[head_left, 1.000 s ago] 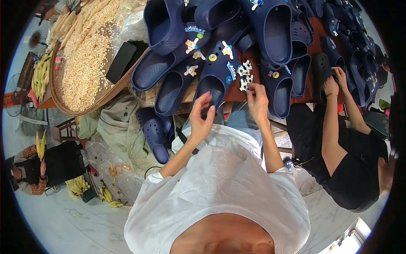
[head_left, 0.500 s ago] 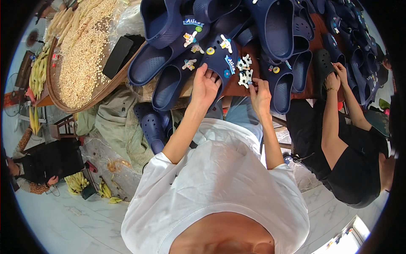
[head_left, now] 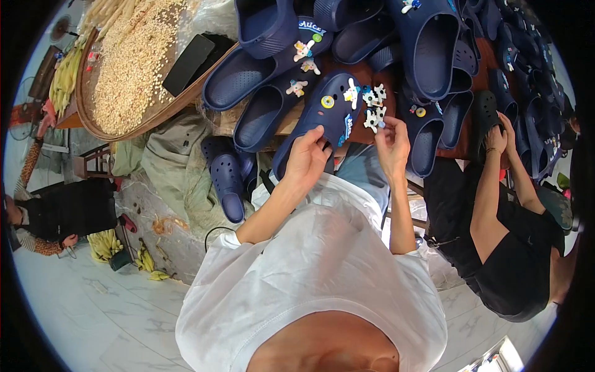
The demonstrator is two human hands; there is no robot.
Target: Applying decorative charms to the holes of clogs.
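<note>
My left hand is closed on the side of a navy clog, which points its toe away from me. The clog carries a yellow ring charm, a white character charm and a blue lettered charm. Just right of it, a cluster of small white shoe charms lies over the brown cloth. My right hand pinches at the near edge of this cluster, thumb and forefinger on a charm. The fingertips partly hide what they hold.
Navy clogs crowd the table around my hands. A round tray of pale kernels stands at left with a black phone on it. At right, a co-worker's hands hold a dark clog. More clogs lie below the table edge.
The clog in my left hand has turned, showing more of its upper and side. My left hand has shifted from its opening to its side. My right hand stays at the charms.
</note>
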